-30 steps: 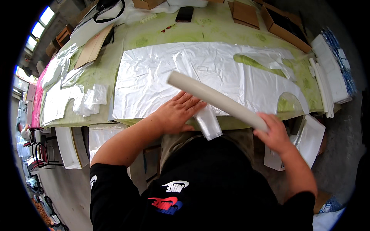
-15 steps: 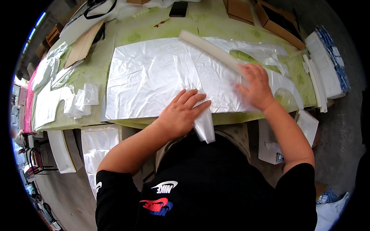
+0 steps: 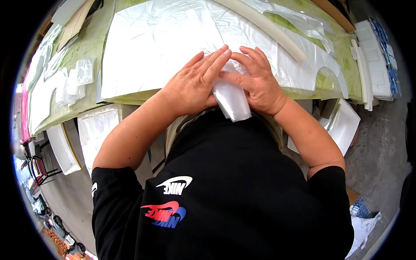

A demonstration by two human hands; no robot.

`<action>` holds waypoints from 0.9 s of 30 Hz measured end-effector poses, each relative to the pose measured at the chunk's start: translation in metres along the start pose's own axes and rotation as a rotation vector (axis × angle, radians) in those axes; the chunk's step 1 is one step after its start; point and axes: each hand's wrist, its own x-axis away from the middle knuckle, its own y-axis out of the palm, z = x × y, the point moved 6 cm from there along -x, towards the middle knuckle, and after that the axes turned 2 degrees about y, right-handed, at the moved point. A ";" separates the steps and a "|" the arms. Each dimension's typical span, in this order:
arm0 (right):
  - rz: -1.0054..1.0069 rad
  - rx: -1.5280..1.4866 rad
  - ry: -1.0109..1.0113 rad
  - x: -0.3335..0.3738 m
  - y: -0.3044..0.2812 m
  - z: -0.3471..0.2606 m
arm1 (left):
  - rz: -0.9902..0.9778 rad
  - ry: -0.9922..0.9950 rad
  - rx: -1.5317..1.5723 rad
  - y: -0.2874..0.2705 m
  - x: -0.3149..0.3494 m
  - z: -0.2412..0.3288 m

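Observation:
A folded strip of clear plastic film comes over the near table edge toward my body, its lower end hanging free. My left hand rests along its left side with the fingers outstretched and close together, the tips pointing away from me. From the other side, my right hand takes hold of the strip. Its thumb lies across the film, and its fingers bend in near the left fingertips. Under both hands spreads a wide white plastic sheet. A long pale tube lies slantwise on that sheet, touched by neither hand.
Small folded clear bags lie at the left on the green-covered table. White rods and stacked white panels stand at the right. Below the table edge are a plastic-lined bin and a white tub.
My right hand has let go of the pale tube and come left to the film strip. My left hand stays at the strip. The view has tilted down toward my body.

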 end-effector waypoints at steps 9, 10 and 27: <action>0.127 -0.125 0.031 0.011 -0.009 0.012 | -0.035 -0.025 -0.059 0.004 -0.003 0.003; 0.141 -0.139 0.085 0.012 -0.008 0.018 | -0.043 -0.021 -0.089 0.005 -0.003 0.003; 0.106 -0.173 0.000 0.008 -0.002 0.010 | 0.079 -0.007 -0.104 -0.008 -0.008 0.010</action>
